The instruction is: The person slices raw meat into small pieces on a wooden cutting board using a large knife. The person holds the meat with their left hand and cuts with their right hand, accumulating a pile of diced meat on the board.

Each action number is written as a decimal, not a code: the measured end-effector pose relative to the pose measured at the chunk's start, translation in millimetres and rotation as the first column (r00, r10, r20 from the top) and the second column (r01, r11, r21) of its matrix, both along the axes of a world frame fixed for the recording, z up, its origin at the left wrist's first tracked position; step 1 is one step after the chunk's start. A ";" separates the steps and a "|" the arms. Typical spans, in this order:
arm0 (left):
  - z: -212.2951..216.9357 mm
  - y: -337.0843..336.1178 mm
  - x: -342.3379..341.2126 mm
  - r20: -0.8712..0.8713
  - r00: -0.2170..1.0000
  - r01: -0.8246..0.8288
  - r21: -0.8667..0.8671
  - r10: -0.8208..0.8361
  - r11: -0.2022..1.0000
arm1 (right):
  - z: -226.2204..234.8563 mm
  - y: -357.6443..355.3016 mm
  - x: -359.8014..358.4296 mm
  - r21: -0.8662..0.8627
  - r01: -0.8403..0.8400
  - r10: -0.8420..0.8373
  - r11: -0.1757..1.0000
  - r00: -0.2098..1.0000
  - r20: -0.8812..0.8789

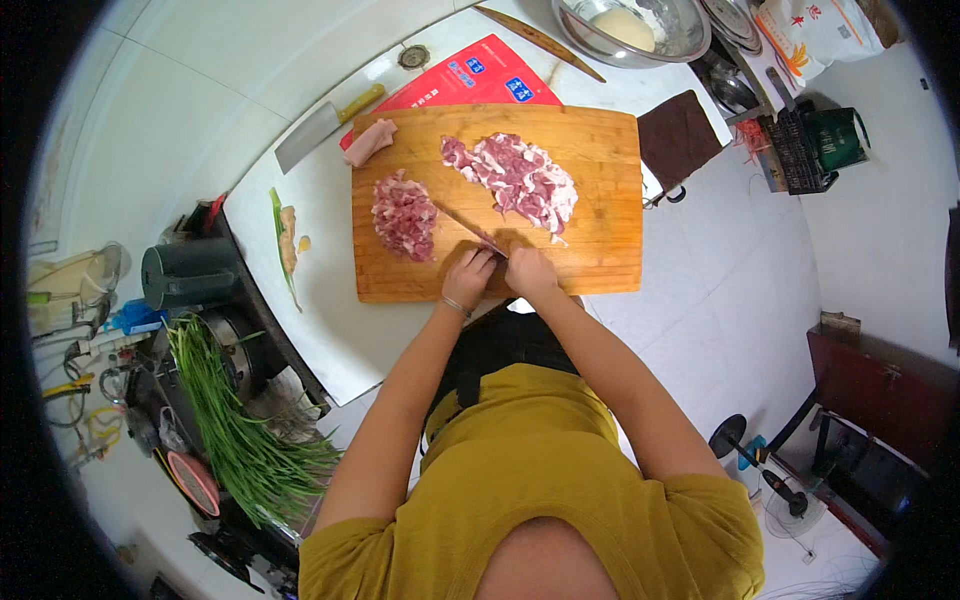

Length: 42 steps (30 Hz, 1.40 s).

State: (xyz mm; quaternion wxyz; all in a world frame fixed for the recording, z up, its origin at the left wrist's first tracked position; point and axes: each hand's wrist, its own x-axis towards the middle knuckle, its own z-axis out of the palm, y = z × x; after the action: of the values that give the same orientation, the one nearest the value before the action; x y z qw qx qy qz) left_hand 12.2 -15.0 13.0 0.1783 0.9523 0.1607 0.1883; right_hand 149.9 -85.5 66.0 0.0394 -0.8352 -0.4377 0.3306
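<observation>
A wooden cutting board lies in front of me. My right hand is closed round the handle of a kitchen knife, whose blade slants to the far left across the board. Close beside the blade, near the front edge, my left hand presses down with curled fingers; whatever is under them is hidden. Just past the knife tip, on the left, sits a heap of diced meat. Sliced raw meat is spread over the far right part. A pale pink chunk of meat rests at the far left corner.
Behind the board are a cleaver, a red sheet, a wooden stick and a metal bowl with dough. Ginger and a green onion stalk lie left. Long green leaves hang beyond the counter's left edge.
</observation>
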 end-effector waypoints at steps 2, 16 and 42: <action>3.2 2.5 -1.5 0.001 1.000 0.016 0.025 -0.016 1.000 | 2.1 3.3 3.5 0.040 0.056 -0.056 0.998 0.998 0.001; -12.2 -0.6 0.5 -0.021 1.000 -0.014 0.045 0.015 0.999 | -5.5 -12.4 -10.0 0.033 -0.064 0.063 0.997 0.998 0.017; -0.4 -4.5 -5.2 0.050 0.999 -0.014 -0.003 0.014 1.000 | 20.4 -53.5 -1.0 0.024 0.011 -0.011 1.000 1.000 -0.007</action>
State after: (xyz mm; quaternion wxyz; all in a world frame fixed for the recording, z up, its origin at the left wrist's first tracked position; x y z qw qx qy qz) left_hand 7.0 -19.4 12.6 0.1822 0.9460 0.1630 0.2130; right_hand 149.0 -139.0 86.4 0.0527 -0.8360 -0.4368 0.3280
